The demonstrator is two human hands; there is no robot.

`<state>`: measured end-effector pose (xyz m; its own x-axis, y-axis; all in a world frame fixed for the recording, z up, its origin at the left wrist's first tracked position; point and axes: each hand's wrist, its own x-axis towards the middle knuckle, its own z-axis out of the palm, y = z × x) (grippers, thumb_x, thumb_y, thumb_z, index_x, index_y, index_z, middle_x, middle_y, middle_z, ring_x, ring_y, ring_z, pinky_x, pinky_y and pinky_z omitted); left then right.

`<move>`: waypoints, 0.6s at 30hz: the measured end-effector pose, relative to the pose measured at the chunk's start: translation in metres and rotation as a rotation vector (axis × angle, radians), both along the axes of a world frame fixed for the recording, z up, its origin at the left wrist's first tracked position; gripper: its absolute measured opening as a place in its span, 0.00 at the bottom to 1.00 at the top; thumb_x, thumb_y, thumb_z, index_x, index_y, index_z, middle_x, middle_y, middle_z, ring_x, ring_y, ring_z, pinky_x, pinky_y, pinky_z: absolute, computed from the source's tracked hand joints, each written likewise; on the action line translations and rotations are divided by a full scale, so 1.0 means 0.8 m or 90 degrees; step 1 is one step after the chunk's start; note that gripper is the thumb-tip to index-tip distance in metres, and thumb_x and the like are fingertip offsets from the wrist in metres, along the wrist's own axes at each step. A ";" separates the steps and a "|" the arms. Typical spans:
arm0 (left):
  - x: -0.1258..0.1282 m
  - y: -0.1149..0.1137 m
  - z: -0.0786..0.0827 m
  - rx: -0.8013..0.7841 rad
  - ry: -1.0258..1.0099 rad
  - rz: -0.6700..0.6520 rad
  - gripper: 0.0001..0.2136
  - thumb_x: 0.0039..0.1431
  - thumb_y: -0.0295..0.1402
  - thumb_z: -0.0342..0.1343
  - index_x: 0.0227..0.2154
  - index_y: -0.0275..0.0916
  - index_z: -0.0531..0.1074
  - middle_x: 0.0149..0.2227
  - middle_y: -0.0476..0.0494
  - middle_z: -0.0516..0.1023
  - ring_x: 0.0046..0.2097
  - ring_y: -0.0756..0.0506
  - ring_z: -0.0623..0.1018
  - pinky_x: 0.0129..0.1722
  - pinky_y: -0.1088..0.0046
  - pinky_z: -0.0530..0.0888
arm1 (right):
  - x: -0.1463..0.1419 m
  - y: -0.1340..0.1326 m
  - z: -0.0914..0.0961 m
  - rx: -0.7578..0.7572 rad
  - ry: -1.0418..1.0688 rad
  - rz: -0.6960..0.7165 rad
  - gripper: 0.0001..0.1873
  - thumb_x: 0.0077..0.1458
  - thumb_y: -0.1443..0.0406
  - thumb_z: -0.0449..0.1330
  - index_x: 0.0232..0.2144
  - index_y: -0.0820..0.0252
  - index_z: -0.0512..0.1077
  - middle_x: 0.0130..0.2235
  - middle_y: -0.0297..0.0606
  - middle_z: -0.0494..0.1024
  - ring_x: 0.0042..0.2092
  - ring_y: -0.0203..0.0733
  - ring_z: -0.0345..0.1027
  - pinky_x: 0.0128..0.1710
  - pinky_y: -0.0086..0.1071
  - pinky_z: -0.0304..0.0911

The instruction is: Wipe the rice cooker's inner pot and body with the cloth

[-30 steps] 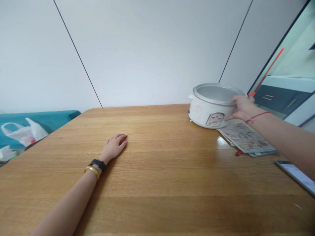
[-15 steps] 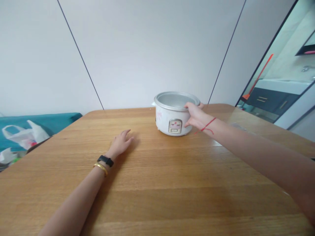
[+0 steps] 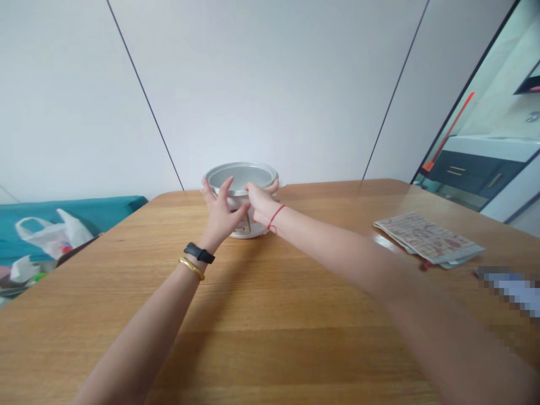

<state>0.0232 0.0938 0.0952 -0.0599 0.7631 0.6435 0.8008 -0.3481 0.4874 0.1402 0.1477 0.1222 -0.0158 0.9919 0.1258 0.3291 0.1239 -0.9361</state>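
A white rice cooker (image 3: 242,179) with a metal inner pot and no lid stands on the wooden table (image 3: 270,315) near its far edge. My right hand (image 3: 260,203), with a red string at the wrist, grips the cooker's rim and front. My left hand (image 3: 221,211), wearing a black band and a gold bangle, is raised with fingers spread against the cooker's left side. Both hands hide most of the cooker's body and control panel.
A stack of printed papers (image 3: 428,242) lies on the table at the right, with a blurred flat object (image 3: 512,284) nearer the right edge. A white plastic bag (image 3: 53,236) sits on a teal surface at the left. An open doorway shows at far right.
My right hand has slid the rice cooker from the right side of the table leftward to its middle. My left hand has lifted off the table and reached the cooker's left side.
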 end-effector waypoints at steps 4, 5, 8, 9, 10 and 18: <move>-0.051 0.014 0.014 -0.006 0.066 0.096 0.32 0.52 0.42 0.68 0.59 0.42 0.68 0.77 0.30 0.38 0.76 0.19 0.35 0.70 0.30 0.40 | -0.065 -0.029 0.027 -0.179 0.205 -0.102 0.61 0.59 0.55 0.63 0.75 0.49 0.23 0.70 0.55 0.55 0.64 0.60 0.64 0.58 0.56 0.67; -0.068 0.020 0.016 -0.007 0.064 0.127 0.30 0.52 0.43 0.68 0.56 0.41 0.68 0.76 0.27 0.42 0.76 0.20 0.39 0.71 0.30 0.42 | -0.074 -0.032 0.027 -0.176 0.227 -0.078 0.62 0.57 0.55 0.65 0.76 0.47 0.26 0.71 0.53 0.53 0.65 0.59 0.62 0.58 0.55 0.66; -0.124 0.040 0.025 -0.028 0.042 0.175 0.28 0.49 0.44 0.69 0.50 0.37 0.67 0.69 0.23 0.54 0.74 0.24 0.53 0.72 0.40 0.52 | -0.079 -0.031 0.009 -0.144 0.262 0.063 0.55 0.56 0.55 0.67 0.75 0.47 0.41 0.71 0.48 0.58 0.66 0.56 0.62 0.59 0.53 0.66; -0.142 0.046 0.028 -0.038 0.035 0.173 0.28 0.49 0.45 0.69 0.49 0.37 0.67 0.67 0.23 0.56 0.73 0.26 0.56 0.72 0.45 0.56 | -0.074 -0.029 -0.004 -0.139 0.255 0.105 0.50 0.56 0.55 0.66 0.74 0.49 0.48 0.69 0.47 0.62 0.64 0.55 0.64 0.59 0.52 0.66; -0.158 0.052 0.030 -0.046 0.029 0.173 0.28 0.48 0.44 0.69 0.48 0.37 0.66 0.65 0.24 0.57 0.72 0.28 0.59 0.72 0.49 0.59 | -0.064 -0.027 -0.018 -0.135 0.234 0.129 0.45 0.57 0.56 0.65 0.72 0.52 0.54 0.67 0.46 0.67 0.63 0.54 0.66 0.60 0.50 0.66; -0.199 0.086 0.037 -0.085 0.018 0.214 0.29 0.51 0.41 0.69 0.52 0.35 0.67 0.66 0.26 0.58 0.69 0.30 0.64 0.71 0.55 0.64 | 0.197 -0.004 -0.136 0.165 -0.424 -0.130 0.27 0.60 0.62 0.59 0.61 0.65 0.73 0.66 0.58 0.68 0.71 0.58 0.57 0.72 0.50 0.50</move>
